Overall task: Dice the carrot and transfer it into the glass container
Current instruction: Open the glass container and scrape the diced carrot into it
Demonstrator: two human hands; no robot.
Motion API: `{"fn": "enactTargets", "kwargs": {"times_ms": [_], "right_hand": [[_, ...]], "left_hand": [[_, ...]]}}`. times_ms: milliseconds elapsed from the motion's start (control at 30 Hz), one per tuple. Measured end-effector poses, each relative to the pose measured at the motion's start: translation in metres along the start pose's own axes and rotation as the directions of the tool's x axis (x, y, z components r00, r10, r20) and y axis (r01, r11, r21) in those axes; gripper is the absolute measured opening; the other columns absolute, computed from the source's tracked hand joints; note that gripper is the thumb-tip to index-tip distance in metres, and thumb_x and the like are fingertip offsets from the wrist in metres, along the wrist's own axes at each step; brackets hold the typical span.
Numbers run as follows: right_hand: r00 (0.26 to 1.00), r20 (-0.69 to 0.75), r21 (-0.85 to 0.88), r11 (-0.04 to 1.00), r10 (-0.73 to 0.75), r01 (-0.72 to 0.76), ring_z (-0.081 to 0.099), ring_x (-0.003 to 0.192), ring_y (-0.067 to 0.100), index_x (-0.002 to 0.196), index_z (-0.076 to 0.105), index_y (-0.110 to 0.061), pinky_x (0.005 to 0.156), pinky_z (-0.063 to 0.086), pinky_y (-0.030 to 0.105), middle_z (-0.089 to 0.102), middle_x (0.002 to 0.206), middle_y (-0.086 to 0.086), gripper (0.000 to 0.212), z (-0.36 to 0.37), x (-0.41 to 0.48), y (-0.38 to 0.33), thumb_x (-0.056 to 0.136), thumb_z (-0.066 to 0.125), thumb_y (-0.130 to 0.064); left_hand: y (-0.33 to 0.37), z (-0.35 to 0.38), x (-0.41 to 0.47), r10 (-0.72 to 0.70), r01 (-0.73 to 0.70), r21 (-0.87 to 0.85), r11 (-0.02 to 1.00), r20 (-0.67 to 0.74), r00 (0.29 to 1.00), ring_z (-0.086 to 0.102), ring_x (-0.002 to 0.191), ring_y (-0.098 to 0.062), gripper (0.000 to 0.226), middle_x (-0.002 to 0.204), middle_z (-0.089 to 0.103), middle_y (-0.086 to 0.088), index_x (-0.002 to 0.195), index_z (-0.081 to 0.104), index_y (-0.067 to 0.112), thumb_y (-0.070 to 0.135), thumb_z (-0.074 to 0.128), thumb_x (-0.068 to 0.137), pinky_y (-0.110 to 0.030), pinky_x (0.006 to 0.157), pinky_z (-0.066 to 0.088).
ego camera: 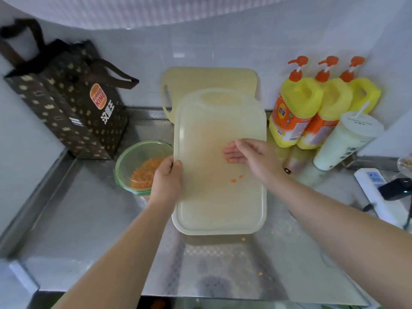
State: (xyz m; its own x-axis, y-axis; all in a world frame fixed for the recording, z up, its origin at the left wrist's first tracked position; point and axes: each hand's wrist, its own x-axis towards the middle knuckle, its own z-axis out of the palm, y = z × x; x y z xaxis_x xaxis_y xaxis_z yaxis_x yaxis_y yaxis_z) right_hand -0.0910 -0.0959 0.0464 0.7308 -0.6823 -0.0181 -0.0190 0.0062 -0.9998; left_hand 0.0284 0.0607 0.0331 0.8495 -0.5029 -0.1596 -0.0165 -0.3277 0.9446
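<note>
— Where is the carrot (145,172) sitting?
— Diced, in the container (142,143) just left of the board (218,210); a few bits (233,180) are lying on the board.
— And the hands?
— The left grip (166,177) is clutching the board's left edge. The right grip (249,156) is resting flat on the board, holding nothing.
— Which way is the board running?
— Lengthwise away from the person, handle hole far.
— Around it?
— A bag (73,103) is standing left, bottles (298,103) and a cup (343,141) right.
</note>
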Motion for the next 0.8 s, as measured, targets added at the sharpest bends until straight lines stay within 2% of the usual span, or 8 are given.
{"fn": "enactTargets", "kwargs": {"times_ms": [100, 200, 300, 367, 433, 533, 700, 800], "right_hand": [[0.996, 0.06, -0.032, 0.998, 0.062, -0.06, 0.07, 0.077, 0.019, 0.089, 0.067, -0.009, 0.073, 0.056, 0.027, 0.072, 0.087, 0.008, 0.025, 0.01, -0.023, 0.02, 0.099, 0.045, -0.011], [0.984, 0.069, -0.014, 0.987, 0.163, -0.163, 0.068, 0.072, 0.016, 0.086, 0.068, -0.008, 0.068, 0.054, 0.024, 0.073, 0.081, 0.003, 0.026, 0.014, -0.043, 0.039, 0.099, 0.044, -0.008], [0.965, 0.093, 0.019, 0.969, 0.245, -0.248, 0.068, 0.068, 0.016, 0.084, 0.066, -0.004, 0.066, 0.055, 0.025, 0.071, 0.077, 0.007, 0.027, 0.017, -0.055, 0.047, 0.098, 0.044, -0.007], [0.967, 0.088, 0.109, 0.963, 0.238, -0.247, 0.068, 0.066, 0.017, 0.083, 0.065, -0.002, 0.066, 0.056, 0.028, 0.071, 0.073, 0.008, 0.027, 0.017, -0.048, 0.036, 0.098, 0.044, -0.007], [0.984, 0.051, 0.172, 0.969, 0.169, -0.175, 0.069, 0.068, 0.018, 0.085, 0.066, -0.003, 0.068, 0.057, 0.03, 0.072, 0.072, 0.006, 0.027, 0.014, -0.031, 0.018, 0.098, 0.043, -0.008], [0.995, 0.04, 0.101, 0.991, 0.088, -0.092, 0.071, 0.075, 0.019, 0.088, 0.067, -0.007, 0.071, 0.057, 0.028, 0.073, 0.076, 0.005, 0.027, 0.018, -0.011, 0.005, 0.1, 0.043, -0.011], [0.976, 0.062, 0.054, 0.976, 0.207, -0.211, 0.07, 0.074, 0.02, 0.088, 0.066, -0.006, 0.071, 0.056, 0.03, 0.073, 0.076, 0.006, 0.025, 0.031, -0.035, 0.04, 0.099, 0.045, -0.012], [0.965, 0.101, 0.016, 0.97, 0.241, -0.243, 0.071, 0.076, 0.022, 0.089, 0.067, -0.006, 0.07, 0.055, 0.028, 0.074, 0.077, 0.008, 0.025, 0.034, -0.058, 0.056, 0.099, 0.045, -0.012]], "left_hand": [[-0.004, -0.003, 0.001, 0.009, -0.011, -0.043, 0.999, -0.033, 0.999, 0.048, 0.074, -0.014, 0.022, 0.085, 0.058, 0.0, 0.099, 0.06, 0.012, 0.019, 0.039, 0.098, -0.028, 0.066, 0.039], [-0.009, -0.004, -0.001, 0.003, -0.005, -0.076, 0.997, -0.03, 1.0, 0.044, 0.07, -0.014, 0.023, 0.08, 0.053, 0.0, 0.096, 0.059, 0.01, 0.018, 0.037, 0.099, -0.029, 0.064, 0.037], [-0.012, -0.005, -0.001, -0.001, -0.003, -0.09, 0.996, -0.046, 0.999, 0.043, 0.07, -0.014, 0.023, 0.08, 0.053, 0.001, 0.097, 0.058, 0.012, 0.018, 0.036, 0.099, -0.03, 0.065, 0.037], [-0.013, -0.006, 0.0, -0.005, -0.001, -0.095, 0.995, -0.055, 0.998, 0.045, 0.07, -0.012, 0.023, 0.081, 0.056, 0.004, 0.098, 0.059, 0.018, 0.018, 0.036, 0.1, -0.028, 0.065, 0.039], [-0.014, -0.007, 0.001, -0.015, 0.009, -0.108, 0.994, -0.055, 0.998, 0.047, 0.07, -0.01, 0.023, 0.081, 0.057, 0.006, 0.1, 0.059, 0.022, 0.019, 0.036, 0.1, -0.028, 0.066, 0.041], [-0.013, -0.008, 0.001, -0.035, 0.025, -0.133, 0.991, -0.071, 0.997, 0.047, 0.07, -0.01, 0.024, 0.079, 0.056, 0.007, 0.099, 0.06, 0.02, 0.02, 0.036, 0.1, -0.028, 0.066, 0.04], [-0.013, -0.015, 0.005, -0.122, 0.096, -0.195, 0.976, -0.127, 0.984, 0.038, 0.06, -0.011, 0.025, 0.063, 0.045, 0.011, 0.08, 0.055, 0.02, 0.019, 0.036, 0.097, -0.026, 0.057, 0.033], [-0.011, -0.017, 0.005, -0.132, 0.096, -0.227, 0.969, -0.147, 0.98, 0.041, 0.064, -0.011, 0.024, 0.07, 0.05, 0.007, 0.093, 0.058, 0.016, 0.02, 0.035, 0.098, -0.026, 0.06, 0.036]]}}
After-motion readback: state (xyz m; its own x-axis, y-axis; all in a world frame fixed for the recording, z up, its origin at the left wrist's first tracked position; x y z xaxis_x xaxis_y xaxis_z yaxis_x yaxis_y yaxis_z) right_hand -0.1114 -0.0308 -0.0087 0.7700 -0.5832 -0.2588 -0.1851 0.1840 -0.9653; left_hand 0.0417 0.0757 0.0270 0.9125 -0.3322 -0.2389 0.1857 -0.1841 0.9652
